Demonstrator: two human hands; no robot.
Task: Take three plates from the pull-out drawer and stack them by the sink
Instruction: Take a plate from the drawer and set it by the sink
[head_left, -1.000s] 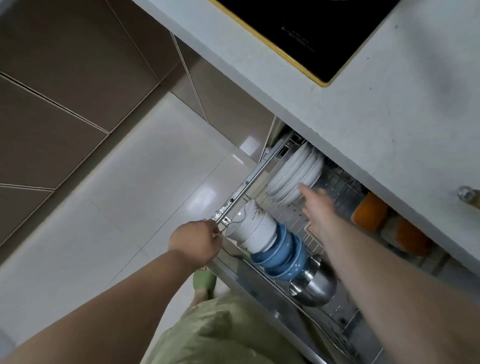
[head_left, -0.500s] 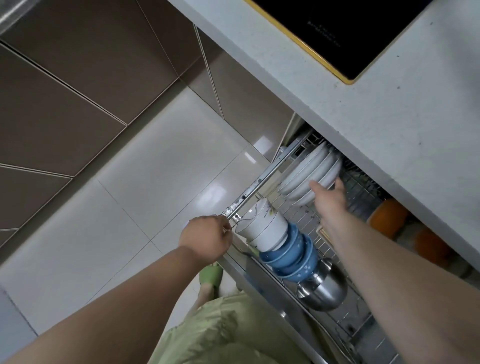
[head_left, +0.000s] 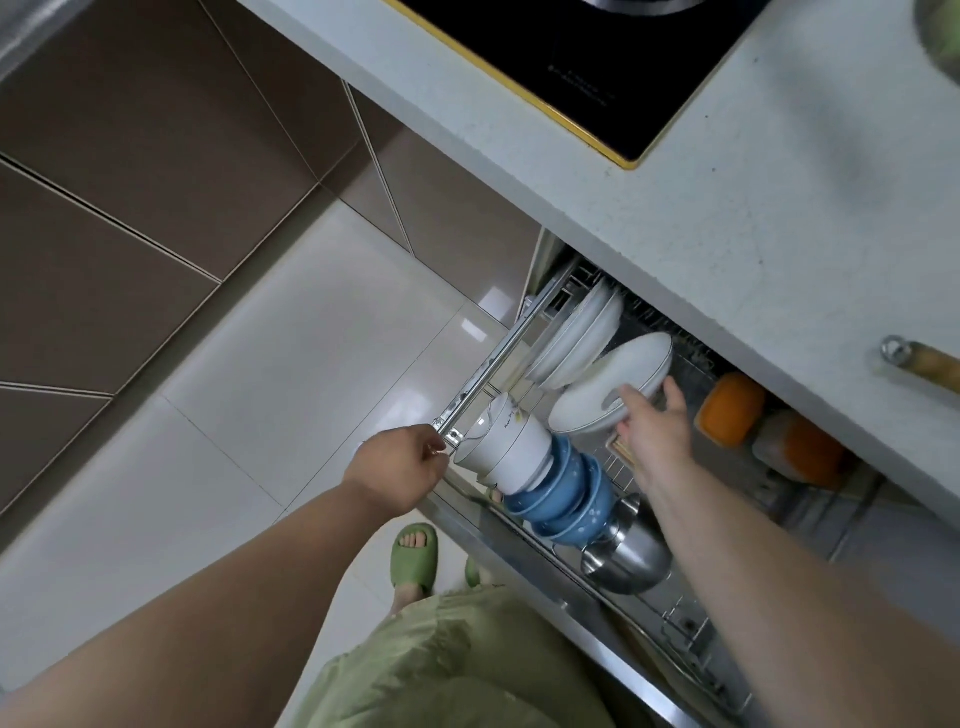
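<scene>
Below the worktop (head_left: 701, 218), my left hand (head_left: 397, 467) is fisted on the drawer (head_left: 488, 364) rail, my right hand (head_left: 652, 423) clamps the first plate (head_left: 602, 387) above the rack; none stacked yet.

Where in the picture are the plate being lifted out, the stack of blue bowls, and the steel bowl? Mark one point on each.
lifted plate (head_left: 597, 400): head view, on its white inner face.
blue bowls (head_left: 566, 493): head view, on the outer side of the nested stack.
steel bowl (head_left: 631, 558): head view, on its shiny outer wall.
</scene>
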